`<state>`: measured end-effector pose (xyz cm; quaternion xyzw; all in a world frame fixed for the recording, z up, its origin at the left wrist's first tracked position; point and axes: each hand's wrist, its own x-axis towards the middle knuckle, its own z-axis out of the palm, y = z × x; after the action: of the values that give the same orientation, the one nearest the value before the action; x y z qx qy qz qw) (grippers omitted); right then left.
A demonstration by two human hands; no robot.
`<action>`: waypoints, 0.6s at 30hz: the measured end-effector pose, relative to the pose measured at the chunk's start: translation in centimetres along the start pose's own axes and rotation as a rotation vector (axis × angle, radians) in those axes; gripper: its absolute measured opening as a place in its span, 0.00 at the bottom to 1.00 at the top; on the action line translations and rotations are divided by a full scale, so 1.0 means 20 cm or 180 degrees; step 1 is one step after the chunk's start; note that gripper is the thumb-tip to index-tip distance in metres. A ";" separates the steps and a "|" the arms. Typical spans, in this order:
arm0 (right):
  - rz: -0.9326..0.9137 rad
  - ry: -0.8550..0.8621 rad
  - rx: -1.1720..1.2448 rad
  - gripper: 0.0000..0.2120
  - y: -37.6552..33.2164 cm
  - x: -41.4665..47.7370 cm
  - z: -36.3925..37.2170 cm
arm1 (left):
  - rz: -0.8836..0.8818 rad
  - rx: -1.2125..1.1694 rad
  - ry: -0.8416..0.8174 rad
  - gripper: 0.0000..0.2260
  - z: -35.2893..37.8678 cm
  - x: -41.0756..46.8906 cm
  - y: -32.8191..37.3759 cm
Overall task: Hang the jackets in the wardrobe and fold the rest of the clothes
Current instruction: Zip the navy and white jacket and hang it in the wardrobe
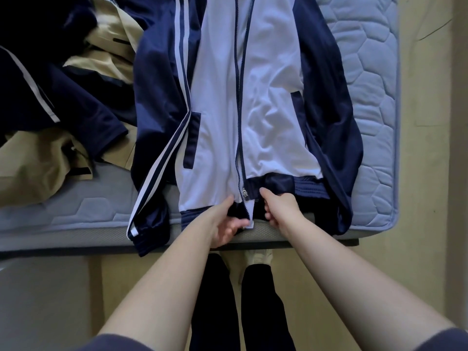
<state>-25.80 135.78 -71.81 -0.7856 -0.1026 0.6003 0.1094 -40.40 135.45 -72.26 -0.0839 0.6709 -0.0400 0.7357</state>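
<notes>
A navy and white track jacket [268, 97] lies front up on the mattress, its hem at the near edge and its zipper partly open at the bottom. My left hand [225, 221] grips the left side of the hem beside the zipper. My right hand [277, 207] pinches the right side of the hem, next to the zipper slider [244, 192]. The jacket's left sleeve [152, 198], with white stripes, hangs over the mattress edge.
A heap of other clothes lies on the left of the bed: a navy garment [76, 97] with a pale stripe and a beige jacket [43, 168]. The blue quilted mattress [372, 97] ends at the right. My legs and the floor [417, 224] are below.
</notes>
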 end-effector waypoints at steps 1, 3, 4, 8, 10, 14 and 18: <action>-0.0328 0.0205 -0.0534 0.19 0.01 -0.02 0.00 | 0.0170 -0.0491 -0.0022 0.17 0.01 0.01 -0.01; -0.1187 0.0422 -0.1291 0.22 0.02 -0.07 0.00 | 0.0550 -0.1133 0.0002 0.09 0.03 0.03 -0.03; -0.1515 0.0384 -0.1374 0.20 0.01 -0.10 0.01 | 0.0691 -0.1320 -0.0001 0.07 0.04 0.04 -0.04; -0.1888 -0.0131 -0.1925 0.05 -0.07 -0.11 0.06 | 0.1035 -0.1838 -0.0220 0.04 0.00 0.03 -0.07; -0.1754 -0.0167 -0.2480 0.09 -0.10 -0.08 0.10 | 0.1130 -0.1931 -0.0279 0.05 -0.05 0.01 -0.06; -0.2053 0.0086 -0.3284 0.10 -0.08 -0.05 0.16 | 0.1401 -0.1791 -0.0400 0.07 -0.13 -0.02 -0.07; -0.2585 0.0471 -0.4216 0.10 -0.08 -0.02 0.21 | 0.1496 -0.1423 -0.0701 0.04 -0.17 -0.03 -0.11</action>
<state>-30.06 137.36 -72.09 -0.6261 -0.7116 0.2729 -0.1648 -43.71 133.05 -71.62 -0.0901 0.5806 0.2879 0.7562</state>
